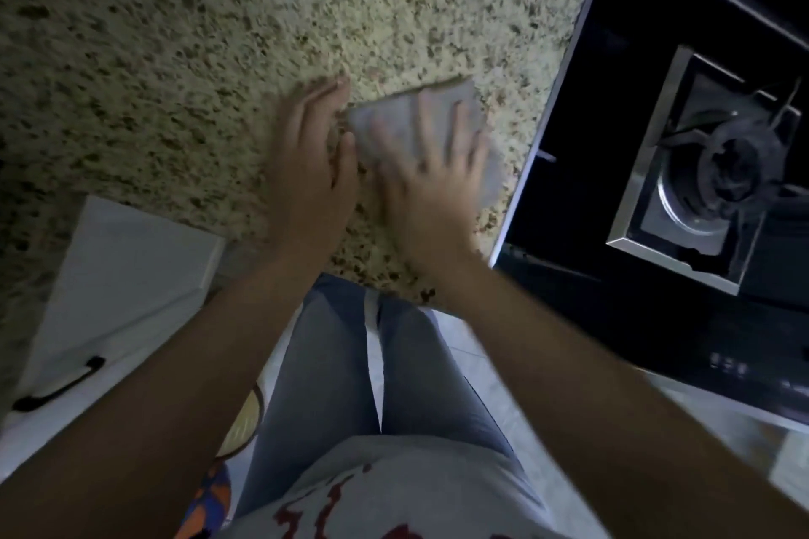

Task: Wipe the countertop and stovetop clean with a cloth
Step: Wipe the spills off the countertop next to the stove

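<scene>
Both forearms reach forward from the body to the grey cloth (420,123), which lies flat on the speckled countertop (175,35) just beside the black stovetop (656,101). To wipe well, keep the cloth flat under even pressure and overlap strokes toward the stove edge. Right hand (431,184) presses it with fingers spread; left hand (306,162) lies flat, fingers together, touching its left edge.
</scene>
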### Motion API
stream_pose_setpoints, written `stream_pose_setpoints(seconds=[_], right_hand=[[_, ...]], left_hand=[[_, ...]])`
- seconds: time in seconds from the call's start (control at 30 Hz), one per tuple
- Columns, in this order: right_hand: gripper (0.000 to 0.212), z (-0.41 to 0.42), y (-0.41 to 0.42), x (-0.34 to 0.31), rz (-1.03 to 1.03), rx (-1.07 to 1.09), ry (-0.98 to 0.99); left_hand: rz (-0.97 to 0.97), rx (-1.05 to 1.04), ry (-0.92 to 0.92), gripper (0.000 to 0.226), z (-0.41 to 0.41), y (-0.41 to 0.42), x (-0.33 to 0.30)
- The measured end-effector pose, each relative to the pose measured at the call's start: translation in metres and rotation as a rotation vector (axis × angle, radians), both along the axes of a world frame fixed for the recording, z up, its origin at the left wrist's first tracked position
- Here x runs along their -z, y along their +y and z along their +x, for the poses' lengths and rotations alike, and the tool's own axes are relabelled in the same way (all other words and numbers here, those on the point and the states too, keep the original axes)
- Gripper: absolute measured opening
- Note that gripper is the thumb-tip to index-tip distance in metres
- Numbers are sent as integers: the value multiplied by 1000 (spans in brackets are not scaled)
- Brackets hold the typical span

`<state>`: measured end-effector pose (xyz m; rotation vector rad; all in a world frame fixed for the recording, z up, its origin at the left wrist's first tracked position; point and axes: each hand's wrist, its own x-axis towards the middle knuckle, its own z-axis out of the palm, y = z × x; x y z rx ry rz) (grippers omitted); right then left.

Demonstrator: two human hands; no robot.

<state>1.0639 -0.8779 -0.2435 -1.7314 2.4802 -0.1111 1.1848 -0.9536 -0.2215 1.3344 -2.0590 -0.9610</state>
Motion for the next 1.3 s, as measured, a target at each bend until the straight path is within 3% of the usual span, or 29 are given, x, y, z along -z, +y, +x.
stream_pose_setpoints(seconds=[0.1,0.2,0.27,0.33,0.4,0.53,0.67,0.73,0.8,0.9,1.0,1.17,1.3], right_hand=[[50,47,49,0,-3,-342,-156],[48,3,53,6,5,-562,-127],[54,-51,35,4,53,-565,-29],[59,-107,10,-1,133,-428,78],[57,-147,-8,-6,121,-258,44],[56,-107,14,0,30,-107,58],[49,-27,106,3,-61,-417,-145],[43,-32,125,4,-85,-596,-226],[43,-61,99,9,-131,-732,-168],[54,-113,39,8,-21,-576,44],[53,-106,33,9,-91,-327,3],[45,-26,70,15,-224,-785,-101],[45,17,6,16,-289,-844,-157]], left_hand=[[9,-54,-47,40,-8,20,-4],[24,-71,-61,40,-16,39,-5],[30,-80,-33,40,-25,54,-7],[46,-74,-12,40,-32,68,-8],[64,-70,-17,40,-38,83,-9],[104,-91,-68,42,-39,110,-5],[91,-172,-128,39,-33,124,-2],[75,-226,-121,39,-32,129,-3],[37,-232,-126,39,-28,131,-2],[22,-239,-109,38,-19,133,1],[36,-336,-81,36,-10,134,3],[61,-561,-1,36,10,133,3],[59,-647,24,39,27,134,-3]])
